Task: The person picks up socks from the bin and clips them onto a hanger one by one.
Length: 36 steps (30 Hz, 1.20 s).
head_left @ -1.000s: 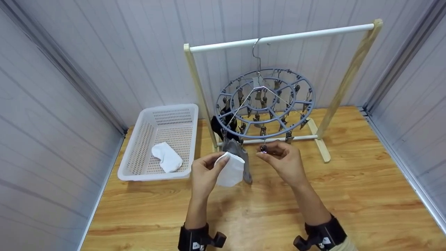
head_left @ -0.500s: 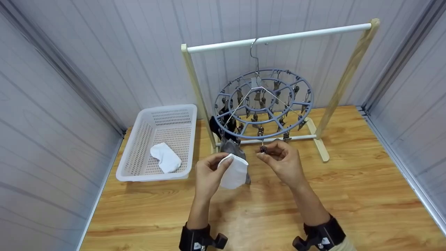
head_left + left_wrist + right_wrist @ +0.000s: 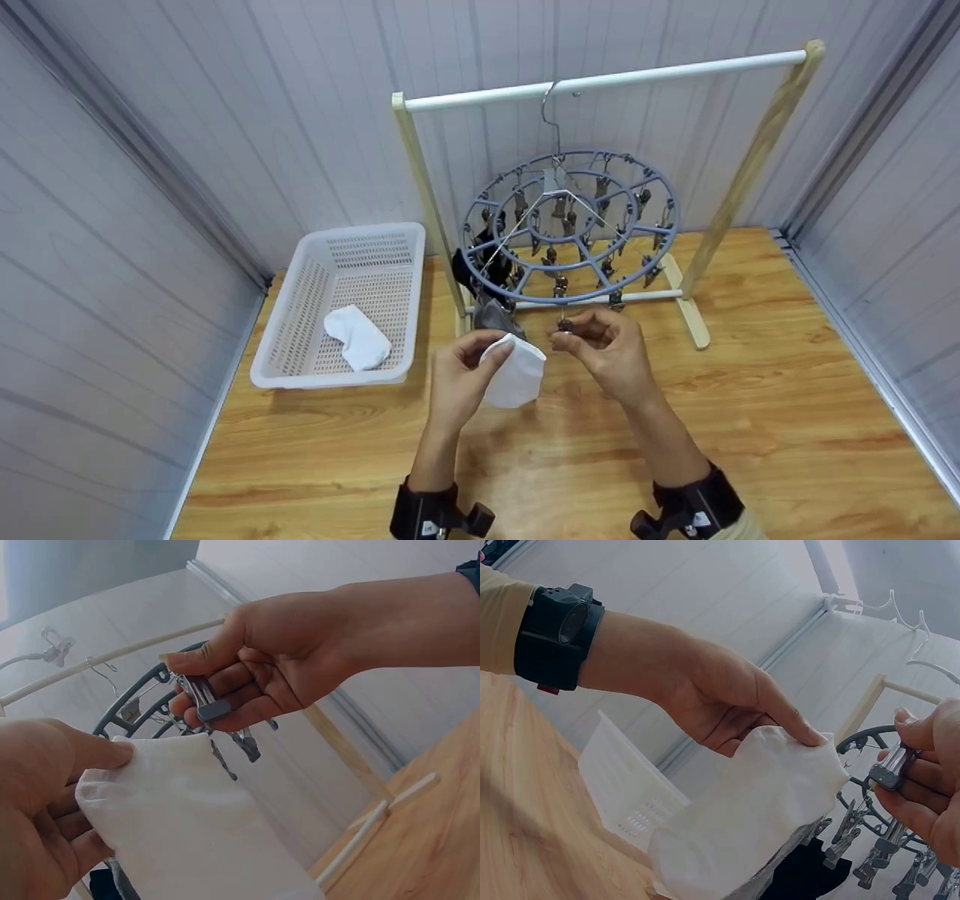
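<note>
A white sock (image 3: 516, 375) hangs from my left hand (image 3: 465, 379), pinched near its cuff between thumb and fingers. In the left wrist view the cuff edge of the sock (image 3: 180, 802) faces up beside the clip. My right hand (image 3: 611, 356) holds a metal clothes clip (image 3: 201, 697) between thumb and fingers, at the front of the round blue-grey drying hanger (image 3: 559, 300). The clip (image 3: 891, 766) is a short way from the sock's cuff. Behind the left hand, a grey sock (image 3: 495, 315) and a black sock (image 3: 480, 262) hang at the hanger's left side.
The hanger hooks over the white bar (image 3: 637, 79) of a wooden-legged rack (image 3: 750, 180). Several more clips dangle from its rings. To the left stands a white perforated basket (image 3: 262, 367) with another white sock (image 3: 360, 341) in it. Panel walls (image 3: 112, 262) close in the wooden tabletop (image 3: 750, 420).
My left hand has moved right with the white sock, closer to the clip, covering more of the grey sock. The right hand keeps its hold on the clip, almost in place.
</note>
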Each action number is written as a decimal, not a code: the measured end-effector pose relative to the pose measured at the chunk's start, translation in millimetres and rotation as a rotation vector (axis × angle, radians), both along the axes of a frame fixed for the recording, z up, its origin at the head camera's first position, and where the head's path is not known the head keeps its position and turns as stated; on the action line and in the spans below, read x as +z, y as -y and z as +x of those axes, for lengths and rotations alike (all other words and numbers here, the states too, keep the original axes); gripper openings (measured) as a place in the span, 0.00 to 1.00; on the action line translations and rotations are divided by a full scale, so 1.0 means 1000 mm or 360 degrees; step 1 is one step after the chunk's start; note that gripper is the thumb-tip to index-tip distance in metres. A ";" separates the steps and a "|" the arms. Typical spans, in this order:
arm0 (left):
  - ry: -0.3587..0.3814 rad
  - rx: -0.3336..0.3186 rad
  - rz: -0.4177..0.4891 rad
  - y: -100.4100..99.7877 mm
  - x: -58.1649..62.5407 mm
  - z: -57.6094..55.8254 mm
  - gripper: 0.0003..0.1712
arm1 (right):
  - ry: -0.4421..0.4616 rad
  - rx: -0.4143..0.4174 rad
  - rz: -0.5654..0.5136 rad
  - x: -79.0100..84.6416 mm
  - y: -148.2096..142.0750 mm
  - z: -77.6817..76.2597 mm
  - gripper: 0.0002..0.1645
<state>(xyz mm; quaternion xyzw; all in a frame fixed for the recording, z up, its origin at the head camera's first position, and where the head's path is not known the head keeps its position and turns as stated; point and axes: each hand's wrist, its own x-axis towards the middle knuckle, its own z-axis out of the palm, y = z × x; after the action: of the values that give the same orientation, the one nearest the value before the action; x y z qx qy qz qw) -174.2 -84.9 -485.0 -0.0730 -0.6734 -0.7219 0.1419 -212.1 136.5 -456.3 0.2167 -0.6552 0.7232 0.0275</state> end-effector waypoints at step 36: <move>-0.0148 -0.0102 0.0003 -0.012 -0.004 0.001 0.07 | -0.0023 0.0102 -0.0438 -0.005 0.017 0.010 0.07</move>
<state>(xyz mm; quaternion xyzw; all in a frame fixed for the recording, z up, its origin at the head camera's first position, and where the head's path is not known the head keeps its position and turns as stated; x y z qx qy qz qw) -172.8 -73.0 -489.1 -0.1279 -0.6628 -0.7224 0.1500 -202.1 119.1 -461.7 0.2368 -0.5423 0.8052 0.0386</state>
